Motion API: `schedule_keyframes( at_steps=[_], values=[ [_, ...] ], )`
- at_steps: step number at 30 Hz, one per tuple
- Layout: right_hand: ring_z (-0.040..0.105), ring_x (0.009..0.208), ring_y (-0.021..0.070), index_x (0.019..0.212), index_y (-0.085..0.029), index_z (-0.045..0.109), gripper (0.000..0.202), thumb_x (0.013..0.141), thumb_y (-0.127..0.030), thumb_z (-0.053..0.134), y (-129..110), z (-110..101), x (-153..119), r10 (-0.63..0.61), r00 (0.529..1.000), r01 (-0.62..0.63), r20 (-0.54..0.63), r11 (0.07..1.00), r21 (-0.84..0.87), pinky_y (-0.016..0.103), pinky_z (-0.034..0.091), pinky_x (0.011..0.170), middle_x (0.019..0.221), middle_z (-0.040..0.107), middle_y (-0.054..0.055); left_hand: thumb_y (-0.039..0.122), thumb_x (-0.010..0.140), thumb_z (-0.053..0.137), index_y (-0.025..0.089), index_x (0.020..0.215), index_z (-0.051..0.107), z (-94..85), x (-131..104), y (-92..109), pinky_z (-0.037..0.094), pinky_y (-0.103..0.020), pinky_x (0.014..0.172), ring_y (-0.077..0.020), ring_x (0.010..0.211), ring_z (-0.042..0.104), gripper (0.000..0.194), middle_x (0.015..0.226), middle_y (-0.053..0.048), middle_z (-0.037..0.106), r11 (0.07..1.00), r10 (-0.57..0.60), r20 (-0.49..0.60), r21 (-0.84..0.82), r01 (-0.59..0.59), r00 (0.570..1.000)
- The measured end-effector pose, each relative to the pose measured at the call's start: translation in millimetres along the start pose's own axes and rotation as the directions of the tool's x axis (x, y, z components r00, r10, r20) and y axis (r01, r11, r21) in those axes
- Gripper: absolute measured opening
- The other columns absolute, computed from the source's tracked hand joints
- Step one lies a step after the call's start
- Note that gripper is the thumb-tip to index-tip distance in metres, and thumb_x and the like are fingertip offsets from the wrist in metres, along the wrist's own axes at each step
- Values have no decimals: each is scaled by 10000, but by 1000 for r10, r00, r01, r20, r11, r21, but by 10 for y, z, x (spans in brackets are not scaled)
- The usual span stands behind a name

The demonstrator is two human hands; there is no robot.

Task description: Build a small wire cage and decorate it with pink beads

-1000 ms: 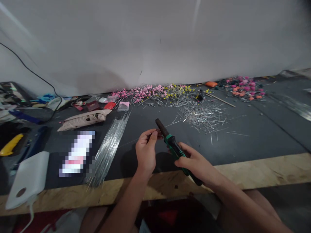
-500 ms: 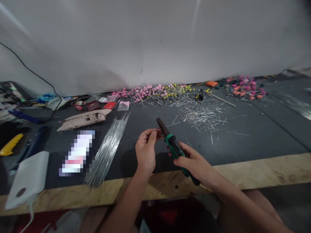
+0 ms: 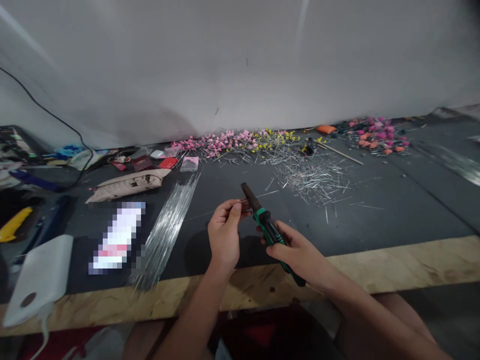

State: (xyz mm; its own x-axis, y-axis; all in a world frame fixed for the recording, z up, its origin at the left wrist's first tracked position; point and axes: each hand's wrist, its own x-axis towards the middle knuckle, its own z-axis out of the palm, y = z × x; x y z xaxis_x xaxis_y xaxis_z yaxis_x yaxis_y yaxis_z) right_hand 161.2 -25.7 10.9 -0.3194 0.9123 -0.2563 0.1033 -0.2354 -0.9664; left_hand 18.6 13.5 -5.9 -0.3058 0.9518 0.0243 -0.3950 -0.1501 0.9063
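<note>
My left hand [image 3: 226,230] pinches a thin wire [image 3: 200,215] between thumb and fingers. The wire runs out to the left toward a bundle of straight silver wires [image 3: 167,227]. My right hand [image 3: 296,250] is wrapped round the handles of green and black pliers [image 3: 267,222]. Their dark jaws lie right beside my left fingertips, where the wire passes; whether they grip it is too small to tell. A thin length sticks out to the right of the jaws. Beyond my hands lies a pile of short cut wires [image 3: 313,177].
Pink and yellow flower-tipped wires [image 3: 232,142] lie along the wall, with another coloured cluster [image 3: 380,135] at the right. On the left are a phone [image 3: 118,237], a fabric pouch [image 3: 129,185], a white power bank [image 3: 41,280] and a yellow-handled tool [image 3: 15,225]. A wooden edge [image 3: 405,265] borders the front.
Both hands and the pliers keep nearly the same pose. The view has shifted very slightly, and the objects on the left appear a little farther left.
</note>
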Motion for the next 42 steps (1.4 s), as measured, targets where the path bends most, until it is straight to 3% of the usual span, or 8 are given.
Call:
schedule_keyframes(
  at_steps=[8,22,29,34,42],
  values=[
    [491,803,138,958,-201,538,221,744,-168,496,-5,-2,2,14,1000,-14,6,1000,-4,239,346,655,874,568,-7,235,741,649,167,808,638,19,-11,37,503,-248,671,-113,677,623,96,791,-22,675,999,-35,-14,-14,35,999],
    [481,754,129,841,-208,519,156,703,-143,487,-53,16,-9,-2,999,2,48,1000,4,224,372,635,794,527,-14,220,720,669,167,803,669,-3,-6,-4,499,-245,650,-118,674,623,99,765,-21,684,1000,18,-20,26,-18,1000],
    [438,627,112,834,-193,524,169,682,-140,471,-47,15,-4,29,999,-27,17,993,-117,223,355,566,720,508,-21,213,716,672,177,791,683,-6,-11,-7,493,-232,643,-105,649,618,84,750,-7,683,999,9,-9,40,-8,1000],
    [398,605,108,812,-187,515,177,673,-108,439,-56,7,11,-20,1000,14,-22,967,-254,221,337,561,678,466,-29,232,713,674,180,788,691,-2,-26,-6,499,-246,638,-123,653,622,93,748,-16,690,993,20,2,116,-20,1000],
    [365,593,108,813,-187,516,181,681,-105,424,-68,7,11,-48,999,44,-6,961,-274,221,315,548,658,428,-33,237,698,682,179,791,702,-21,-39,-16,503,-263,636,-134,656,623,111,736,-27,695,992,17,9,125,-18,1000]
  ],
)
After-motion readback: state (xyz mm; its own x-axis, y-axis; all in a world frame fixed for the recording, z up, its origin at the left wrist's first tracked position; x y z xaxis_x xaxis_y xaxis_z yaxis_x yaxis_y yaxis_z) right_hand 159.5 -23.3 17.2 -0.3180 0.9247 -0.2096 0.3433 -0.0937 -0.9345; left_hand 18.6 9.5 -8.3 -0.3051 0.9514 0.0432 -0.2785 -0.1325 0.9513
